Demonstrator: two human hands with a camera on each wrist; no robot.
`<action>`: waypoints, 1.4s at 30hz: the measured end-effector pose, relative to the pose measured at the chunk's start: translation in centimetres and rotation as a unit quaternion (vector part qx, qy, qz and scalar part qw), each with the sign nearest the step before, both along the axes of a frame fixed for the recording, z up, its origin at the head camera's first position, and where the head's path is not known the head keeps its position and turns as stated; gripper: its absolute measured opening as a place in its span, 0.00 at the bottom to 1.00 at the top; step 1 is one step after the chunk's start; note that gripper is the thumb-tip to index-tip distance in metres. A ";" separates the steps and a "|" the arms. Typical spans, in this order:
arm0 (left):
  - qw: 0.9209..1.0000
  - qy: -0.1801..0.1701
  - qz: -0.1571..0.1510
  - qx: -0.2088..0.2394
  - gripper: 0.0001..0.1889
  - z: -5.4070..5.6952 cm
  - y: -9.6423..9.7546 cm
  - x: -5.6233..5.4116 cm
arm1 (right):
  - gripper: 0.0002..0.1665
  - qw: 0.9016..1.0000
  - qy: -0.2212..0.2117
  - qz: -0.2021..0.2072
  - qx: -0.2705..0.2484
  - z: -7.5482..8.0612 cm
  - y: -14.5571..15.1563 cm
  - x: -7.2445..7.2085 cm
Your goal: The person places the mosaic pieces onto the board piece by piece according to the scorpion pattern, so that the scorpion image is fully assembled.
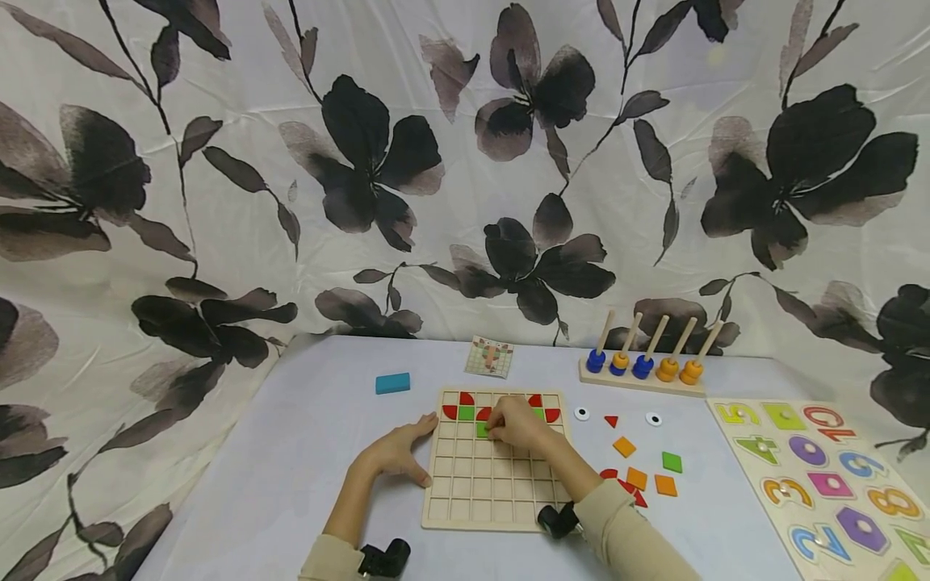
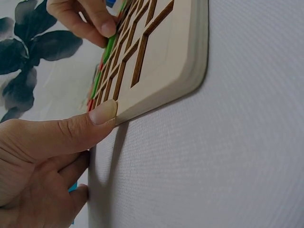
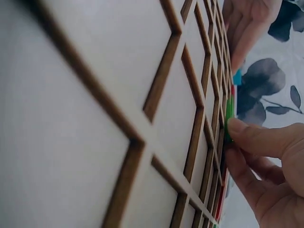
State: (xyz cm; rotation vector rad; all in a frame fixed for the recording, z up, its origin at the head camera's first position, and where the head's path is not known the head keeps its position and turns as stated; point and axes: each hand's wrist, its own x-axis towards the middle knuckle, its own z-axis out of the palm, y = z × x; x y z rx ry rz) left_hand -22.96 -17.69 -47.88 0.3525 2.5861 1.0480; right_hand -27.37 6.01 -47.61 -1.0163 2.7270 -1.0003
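A wooden grid board [image 1: 472, 478] lies on the white table, with red quarter-round pieces and green squares set in cells of its upper rows. My left hand [image 1: 395, 450] spreads along the board's left edge. In the left wrist view its thumb [image 2: 88, 126] lies extended against the rim. Over the upper middle cells, my right hand [image 1: 519, 424] pinches a green square [image 1: 483, 430] between thumb and fingers at the second row. From the right wrist view, the thumb [image 3: 254, 137] is on the green piece [image 3: 230, 111], and the fingers are bent beneath it.
Loose orange squares [image 1: 665, 485], a green square [image 1: 672, 462], red pieces and white eye discs [image 1: 654, 420] lie right of the board. Behind are a pattern card [image 1: 489, 357], a blue block [image 1: 392, 383] and a peg stand [image 1: 643, 379]. A number puzzle [image 1: 821, 484] sits far right.
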 end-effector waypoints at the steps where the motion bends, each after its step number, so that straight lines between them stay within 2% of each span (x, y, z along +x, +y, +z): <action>1: 1.000 0.000 0.000 0.000 0.53 0.0 0.0 0.0 | 0.03 1.000 -0.008 -0.005 -0.002 0.0 0.0 0.0; 5: 1.000 0.001 -0.001 -0.003 0.53 0.0 0.0 -0.1 | 0.05 1.000 -0.016 -0.021 0.000 -0.2 -0.1 -0.1; 8: 1.000 0.002 -0.004 -0.001 0.53 -0.2 0.2 -0.1 | 0.05 1.000 -0.021 -0.016 -0.013 -0.1 0.6 0.0; 14: 1.000 0.001 -0.013 0.006 0.53 -0.3 0.4 -0.1 | 0.07 0.999 -0.017 -0.022 -0.037 1.0 5.3 0.8; 18: 1.000 0.001 -0.009 0.002 0.53 -0.2 0.4 -0.1 | 0.11 0.997 -0.019 -0.070 -0.039 2.1 9.7 1.9; 22: 1.000 0.000 -0.008 -0.001 0.53 -0.1 0.2 -0.2 | 0.15 0.987 -0.049 -0.148 -0.038 2.8 14.4 3.9; 27: 1.000 0.002 -0.011 0.000 0.53 0.1 -0.1 -0.1 | 0.19 0.970 -0.083 -0.227 -0.008 2.3 19.7 6.0; 31: 1.000 0.004 -0.014 -0.002 0.52 0.2 -0.1 0.1 | 0.21 0.961 -0.085 -0.263 0.020 1.5 22.9 7.2; 36: 1.000 0.000 -0.008 -0.004 0.52 0.3 -0.1 0.1 | 0.26 0.958 -0.087 -0.270 0.051 0.7 25.2 8.2; 39: 1.000 -0.003 -0.006 -0.005 0.52 0.2 0.0 0.1 | 0.29 0.958 -0.104 -0.261 0.064 0.3 25.7 8.2; 42: 1.000 -0.002 -0.007 -0.008 0.52 0.1 0.0 0.1 | 0.29 0.960 -0.105 -0.251 0.066 -0.1 25.7 8.0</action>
